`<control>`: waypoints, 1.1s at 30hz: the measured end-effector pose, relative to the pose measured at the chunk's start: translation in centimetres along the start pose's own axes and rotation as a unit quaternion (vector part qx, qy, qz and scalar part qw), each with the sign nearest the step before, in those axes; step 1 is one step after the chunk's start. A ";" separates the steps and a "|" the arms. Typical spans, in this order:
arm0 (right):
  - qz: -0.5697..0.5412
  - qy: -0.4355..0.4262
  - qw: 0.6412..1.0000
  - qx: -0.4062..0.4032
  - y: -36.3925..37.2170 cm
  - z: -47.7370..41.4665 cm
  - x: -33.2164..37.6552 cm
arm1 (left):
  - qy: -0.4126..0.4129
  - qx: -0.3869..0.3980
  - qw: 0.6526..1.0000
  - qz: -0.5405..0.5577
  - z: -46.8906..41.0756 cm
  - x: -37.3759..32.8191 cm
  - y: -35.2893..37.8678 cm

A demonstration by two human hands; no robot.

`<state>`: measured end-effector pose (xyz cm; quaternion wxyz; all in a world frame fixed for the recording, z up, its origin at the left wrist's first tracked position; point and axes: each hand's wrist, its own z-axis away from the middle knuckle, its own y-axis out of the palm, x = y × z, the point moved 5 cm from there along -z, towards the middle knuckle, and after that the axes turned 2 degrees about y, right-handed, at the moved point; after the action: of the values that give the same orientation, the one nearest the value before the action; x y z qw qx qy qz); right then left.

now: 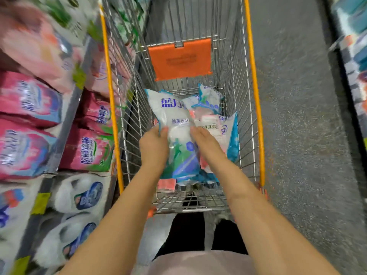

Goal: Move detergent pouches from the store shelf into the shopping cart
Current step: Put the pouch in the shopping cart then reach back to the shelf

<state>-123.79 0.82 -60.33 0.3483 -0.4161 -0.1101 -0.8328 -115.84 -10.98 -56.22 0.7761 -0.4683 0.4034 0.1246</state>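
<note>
Left hand [154, 147] and right hand [206, 143] both grip 1 white-blue detergent pouch [174, 120] low inside the shopping cart [256, 116]. Several loaded pouches [210, 100] lie beneath. The store shelf [63, 132] remains stocked.

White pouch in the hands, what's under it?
More pouches lie under the white pouch in the cart, blue-white ones and pink bits. The left hand and right hand and the pouch itself hide how many.

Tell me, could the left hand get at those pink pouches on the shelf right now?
Probably, but not straight away. The left hand grips the white-and-blue pouch in the cart, whose orange rail stands between it and the pink pouches. It must let go and lift over.
</note>
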 end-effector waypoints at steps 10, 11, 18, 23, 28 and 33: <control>-0.173 -0.122 0.959 0.186 -2.1 11.3 5.8 | 0.106 -0.137 0.980 0.097 14.4 -8.5 -8.6; -0.178 -0.142 0.956 0.186 -2.2 12.8 6.7 | 0.115 -0.151 0.977 0.092 15.6 -9.4 -9.5; -0.209 -0.283 0.917 0.186 -1.2 23.4 13.1 | 0.183 -0.233 0.941 0.166 22.7 -13.9 -17.7; -0.195 -0.352 0.882 0.243 2.4 31.0 17.0 | 0.245 -0.315 0.900 0.176 29.3 -15.2 -24.9; -0.191 -0.397 0.842 0.312 9.0 40.6 18.8 | 0.266 -0.369 0.859 0.234 36.4 -12.9 -33.5; -0.200 -0.416 0.793 0.398 17.3 51.5 17.4 | 0.269 -0.441 0.820 0.246 45.5 -8.1 -42.0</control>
<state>-87.62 4.03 -16.34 0.2295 -0.5156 -0.6467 -0.5131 -73.91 5.87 -13.14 0.2910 -0.6609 0.5996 0.3451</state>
